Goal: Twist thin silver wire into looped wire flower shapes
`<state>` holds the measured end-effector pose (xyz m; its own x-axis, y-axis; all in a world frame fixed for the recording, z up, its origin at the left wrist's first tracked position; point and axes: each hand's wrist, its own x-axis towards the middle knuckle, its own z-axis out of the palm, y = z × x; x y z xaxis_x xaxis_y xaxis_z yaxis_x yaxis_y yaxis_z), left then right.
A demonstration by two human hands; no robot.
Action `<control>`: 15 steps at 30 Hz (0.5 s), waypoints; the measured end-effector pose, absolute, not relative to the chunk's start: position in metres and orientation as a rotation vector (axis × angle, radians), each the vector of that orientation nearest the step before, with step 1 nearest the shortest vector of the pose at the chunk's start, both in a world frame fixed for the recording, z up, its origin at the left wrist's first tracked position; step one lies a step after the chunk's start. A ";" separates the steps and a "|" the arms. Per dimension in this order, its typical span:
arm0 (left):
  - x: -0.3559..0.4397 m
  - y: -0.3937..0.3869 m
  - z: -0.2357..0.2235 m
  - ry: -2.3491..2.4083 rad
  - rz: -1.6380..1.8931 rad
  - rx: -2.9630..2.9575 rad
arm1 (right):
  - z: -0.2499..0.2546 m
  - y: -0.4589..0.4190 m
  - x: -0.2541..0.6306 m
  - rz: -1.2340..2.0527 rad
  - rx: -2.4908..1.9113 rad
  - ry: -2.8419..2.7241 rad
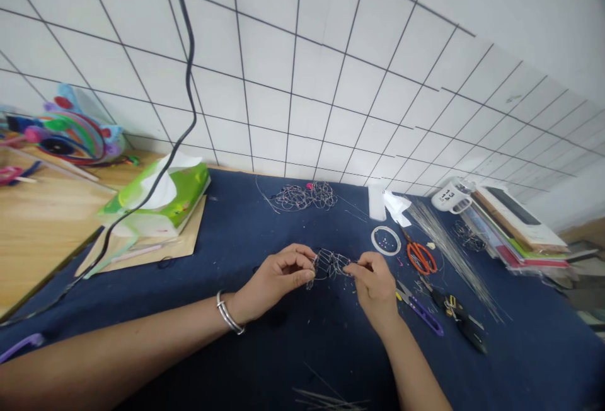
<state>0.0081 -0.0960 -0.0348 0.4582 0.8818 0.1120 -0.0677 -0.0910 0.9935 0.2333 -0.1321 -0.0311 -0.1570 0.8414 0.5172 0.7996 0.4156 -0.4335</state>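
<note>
Between my two hands is a small openwork shape of bent thin wire point(331, 262), held just above the dark blue cloth. My left hand point(283, 272), with a silver bangle at the wrist, pinches its left end between thumb and fingers. At the right end my right hand point(374, 285) closes thumb and forefinger on the wire. Fine details of the wire are too small to make out. A larger tangle of bent wire point(307, 196) with a red spot lies beyond my hands, near the wall.
Right of my hands lie a white ring point(386, 241), orange-handled scissors point(420, 257), purple-handled snips point(425, 315), black-handled pliers point(460, 319) and long straight wires point(454, 253). A mug point(449, 198) stands by stacked books point(520, 228). Left are a green tissue pack point(189, 193) and a hanging black cable point(189, 83).
</note>
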 end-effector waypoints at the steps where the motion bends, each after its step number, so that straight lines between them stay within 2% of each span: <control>1: 0.008 -0.095 -0.035 0.763 0.938 1.449 | -0.031 -0.132 0.234 0.114 -1.381 -1.935; 7: 0.006 -0.091 -0.038 0.749 0.927 1.445 | -0.024 -0.130 0.234 0.292 -1.335 -1.803; 15: 0.006 -0.091 -0.036 0.752 0.929 1.453 | -0.023 -0.130 0.233 0.304 -1.313 -1.828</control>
